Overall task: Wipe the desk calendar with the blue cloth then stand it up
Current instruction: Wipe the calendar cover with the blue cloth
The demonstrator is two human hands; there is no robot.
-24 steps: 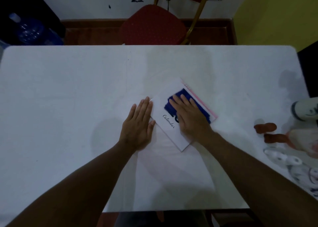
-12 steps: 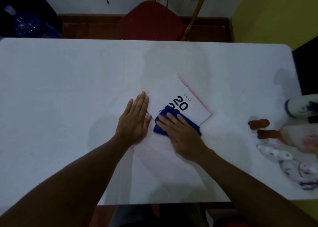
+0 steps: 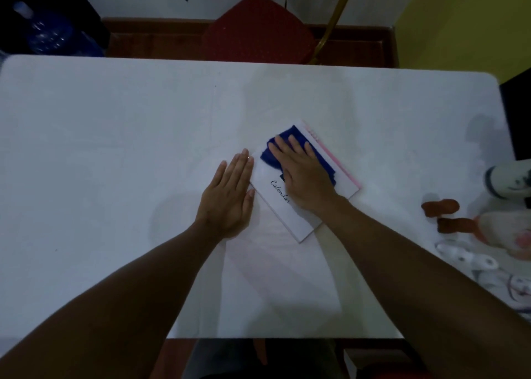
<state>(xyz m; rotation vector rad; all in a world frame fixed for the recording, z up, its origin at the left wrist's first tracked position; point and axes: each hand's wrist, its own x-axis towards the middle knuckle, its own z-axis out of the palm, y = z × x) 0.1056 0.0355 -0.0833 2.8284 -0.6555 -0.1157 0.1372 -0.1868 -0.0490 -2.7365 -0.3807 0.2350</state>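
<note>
From the head camera, the desk calendar [image 3: 290,206] lies flat and skewed just right of the frame's middle on the white table [image 3: 115,148]. The right hand [image 3: 301,174] presses the blue cloth [image 3: 290,140] onto its upper half with spread, flat fingers, gripping nothing. The left hand [image 3: 230,194], also flat and open, rests on the table against the calendar's left edge, probably to stop it sliding. Wide bare table lies left and above. Small figurines [image 3: 442,214] crowd the right edge, so standing it up is safer leftward.
</note>
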